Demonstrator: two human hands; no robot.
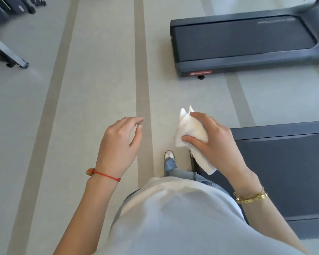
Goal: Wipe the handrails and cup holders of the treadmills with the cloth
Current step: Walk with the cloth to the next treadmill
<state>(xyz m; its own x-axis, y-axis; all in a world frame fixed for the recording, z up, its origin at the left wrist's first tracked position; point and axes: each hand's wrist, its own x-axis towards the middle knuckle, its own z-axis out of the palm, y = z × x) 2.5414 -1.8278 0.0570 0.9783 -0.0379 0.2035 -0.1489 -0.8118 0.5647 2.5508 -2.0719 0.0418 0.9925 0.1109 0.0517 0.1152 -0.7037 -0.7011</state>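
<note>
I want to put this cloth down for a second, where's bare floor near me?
Bare grey floor lies ahead of the open left hand, and between the two dark treadmill decks. The right hand grips the white cloth; that side is crowded.

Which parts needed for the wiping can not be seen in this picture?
- Handrails and cup holders: none in the head view; the far treadmill is blurred and cut off at the right edge.
- Near treadmill: cut off on the right.
- Cloth: partly covered by the right hand.
</note>
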